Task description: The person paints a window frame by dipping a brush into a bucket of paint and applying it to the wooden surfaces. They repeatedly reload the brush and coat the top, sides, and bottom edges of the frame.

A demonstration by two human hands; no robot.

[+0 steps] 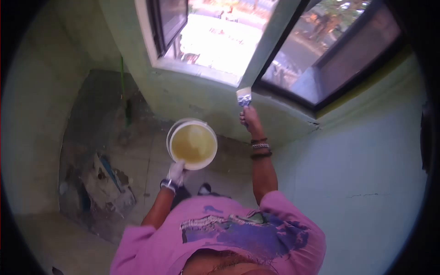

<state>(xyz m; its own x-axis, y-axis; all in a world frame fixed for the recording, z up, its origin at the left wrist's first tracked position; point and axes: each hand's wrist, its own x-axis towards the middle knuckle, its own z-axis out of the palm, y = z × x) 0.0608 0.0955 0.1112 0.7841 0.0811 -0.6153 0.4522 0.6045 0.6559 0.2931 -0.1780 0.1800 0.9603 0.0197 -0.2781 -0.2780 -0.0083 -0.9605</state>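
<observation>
My left hand (176, 172), in a whitish glove, grips the near rim of a white bucket (213, 156). Yellowish liquid (192, 143) lies inside it, and the bucket is in front of my body. My right hand (250, 119) is closed round the handle of a flat paintbrush (244, 97). The brush points up, its pale bristles against the green wall (215, 101) just under the window post. A silvery band wraps the brush below the bristles.
Two dark-framed windows (293, 82) sit above the wall, the left one opened outward. A broom-like thing with a green handle (122, 78) leans in the left corner. Flattened scraps (110, 183) lie on the tiled floor. A pale blue wall (357, 183) stands at right.
</observation>
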